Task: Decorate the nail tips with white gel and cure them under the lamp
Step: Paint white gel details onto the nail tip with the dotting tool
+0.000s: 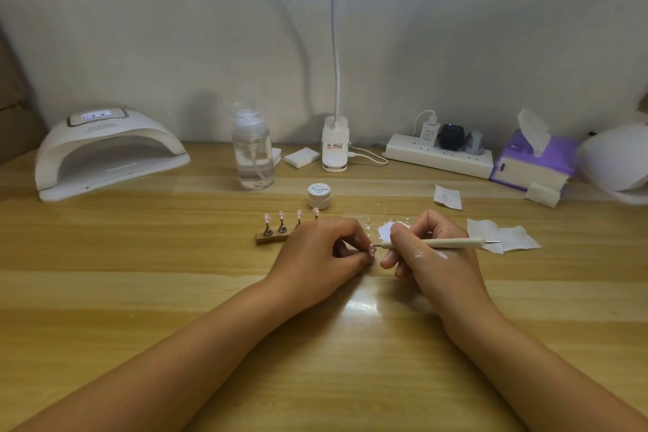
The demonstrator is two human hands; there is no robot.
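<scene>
Your left hand (322, 249) pinches nail tip (371, 250), right hand (431, 252) grips dotting pen (438, 243), both just nearside of gel jar (319, 196). Tip only finger-held, so any wobble = smeared design, tbh.

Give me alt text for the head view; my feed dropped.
The left hand pinches a pink nail tip while the right hand holds a pen with its point at that tip. Four more tips stand on a holder behind the left hand, with a gel jar beyond and the lamp far left.
</scene>
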